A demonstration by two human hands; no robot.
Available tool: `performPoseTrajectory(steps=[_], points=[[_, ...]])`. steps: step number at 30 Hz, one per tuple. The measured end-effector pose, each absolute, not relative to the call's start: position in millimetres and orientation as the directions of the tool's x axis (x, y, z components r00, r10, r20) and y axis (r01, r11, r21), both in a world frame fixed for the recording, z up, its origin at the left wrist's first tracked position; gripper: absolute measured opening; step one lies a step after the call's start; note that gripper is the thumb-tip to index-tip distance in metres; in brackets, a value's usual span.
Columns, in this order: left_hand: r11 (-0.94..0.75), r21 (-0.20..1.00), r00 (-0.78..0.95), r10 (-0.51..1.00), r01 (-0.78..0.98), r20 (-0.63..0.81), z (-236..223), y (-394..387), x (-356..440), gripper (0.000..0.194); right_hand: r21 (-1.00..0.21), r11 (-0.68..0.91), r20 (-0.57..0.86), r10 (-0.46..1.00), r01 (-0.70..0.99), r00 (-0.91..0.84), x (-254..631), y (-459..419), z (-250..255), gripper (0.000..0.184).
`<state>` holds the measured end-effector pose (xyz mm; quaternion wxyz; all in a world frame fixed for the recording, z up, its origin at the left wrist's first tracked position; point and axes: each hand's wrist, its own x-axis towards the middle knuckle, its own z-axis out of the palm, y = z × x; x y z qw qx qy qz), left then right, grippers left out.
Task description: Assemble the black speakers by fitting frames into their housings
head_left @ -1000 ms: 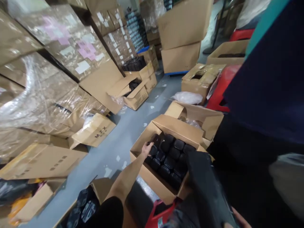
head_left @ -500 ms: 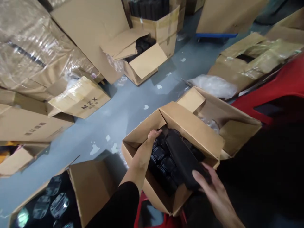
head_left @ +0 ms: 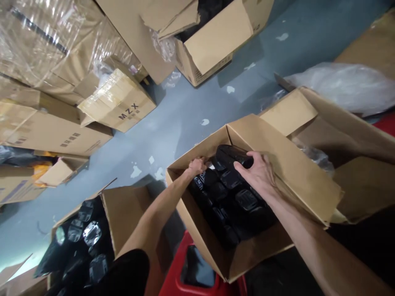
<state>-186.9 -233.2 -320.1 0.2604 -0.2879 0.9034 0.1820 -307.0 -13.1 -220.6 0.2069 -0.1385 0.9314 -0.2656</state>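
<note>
An open cardboard box [head_left: 286, 164] in front of me is packed with stacks of black plastic containers [head_left: 234, 197]. My right hand [head_left: 257, 174] reaches into it, with its fingers curled over the top of one black stack [head_left: 230, 154] at the box's far corner. At the left inner wall of the box, my left hand [head_left: 196, 166] is closed in among the containers; what it grips is hidden. The box rests partly on a red plastic stool [head_left: 185, 283].
A second open box with black containers [head_left: 86, 242] stands at lower left. Taped and wrapped cartons [head_left: 119, 105] pile up on the left and far side. A clear plastic bag [head_left: 345, 86] lies at right behind another open box. Grey floor [head_left: 185, 119] runs between.
My right hand has carried the black stack forward and down into the far corner of the box. The view has tilted further down. The left hand has stayed at the box's left wall.
</note>
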Motion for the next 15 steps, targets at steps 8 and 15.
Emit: performPoseTrajectory(steps=[8,15], points=[[0.947,0.06,-0.849,-0.255,-0.317,-0.463,-267.8,-283.1,-93.3,0.052,-0.623,0.744,-0.312,-0.522,-0.244,-0.794,-271.3,-59.5,-233.5,0.053],[0.732,0.071,-0.733,-0.662,-0.677,-0.155,-292.3,-304.6,-84.1,0.06,-0.548,0.695,-0.304,-0.684,-0.466,-0.663,-230.1,-90.9,-245.1,0.05]])
